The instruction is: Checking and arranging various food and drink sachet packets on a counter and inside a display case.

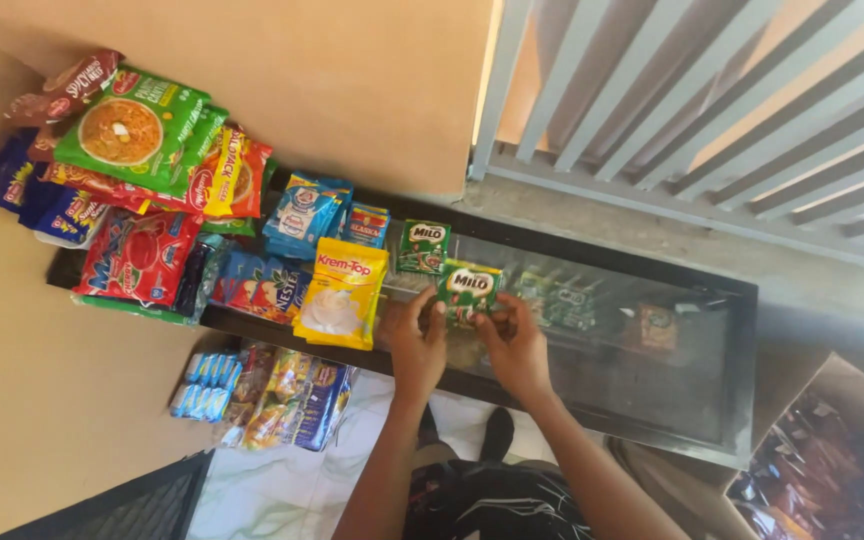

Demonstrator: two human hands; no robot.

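A: At frame centre, fingers first. Left hand (418, 345) and right hand (515, 345) both pinch one green sachet (470, 287), thumbs and fingertips closed on its lower edge, left corner and right corner.

B: Where's the sachet sitting?

A: Held just above the glass top (652, 370) of a black-framed counter, roughly mid-frame. A second green sachet (424, 246) lies just up-left of it, apart from both hands.

B: Left side crowding?

A: Yes. Yellow packet (341, 292) sits just beside the left hand, near touching the wrist line. Past it, blue sachets (307, 212), a red packet (139, 255), a green noodle packet (132, 128) stacked toward upper left. More packets hang below the counter's near edge, lower left (272, 395).

B: Open room?

A: Right of the hands. Glass runs bare to the frame's far right edge (747, 370). Cardboard box (832, 450) at lower right corner, well apart. Grey railing (702, 100) upper right, behind the counter.

B: Near edge?

A: Both forearms cross it from below.
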